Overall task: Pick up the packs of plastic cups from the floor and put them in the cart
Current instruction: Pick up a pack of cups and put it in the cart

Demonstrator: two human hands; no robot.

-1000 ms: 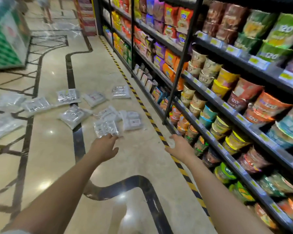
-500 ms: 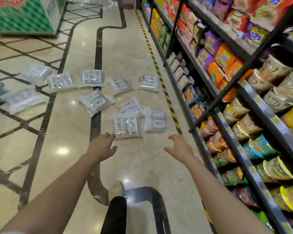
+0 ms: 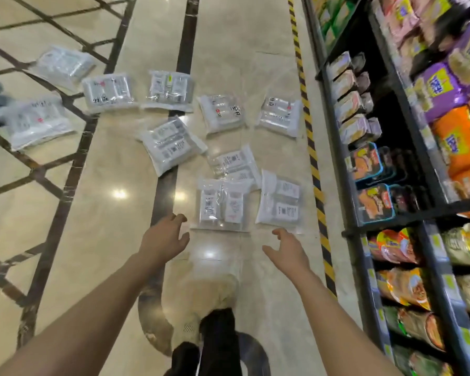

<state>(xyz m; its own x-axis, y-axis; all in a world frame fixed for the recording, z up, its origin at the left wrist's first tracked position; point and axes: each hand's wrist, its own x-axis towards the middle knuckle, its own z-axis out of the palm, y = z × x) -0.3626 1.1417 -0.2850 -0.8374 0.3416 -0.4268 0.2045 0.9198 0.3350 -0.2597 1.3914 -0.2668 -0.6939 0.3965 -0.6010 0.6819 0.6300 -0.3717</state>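
Now that both arms have closed in, the left hand and right hand hover spread and empty, two packs of plastic cups just beyond their fingertips, ready for grasping

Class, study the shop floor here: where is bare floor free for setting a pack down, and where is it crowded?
Free: the pale floor left of the dark stripe, below the leftmost pack, and the patch between the left hand and right hand. Crowded: the packs between the stripe and the yellow-black tape, where the two nearest packs lie close together.
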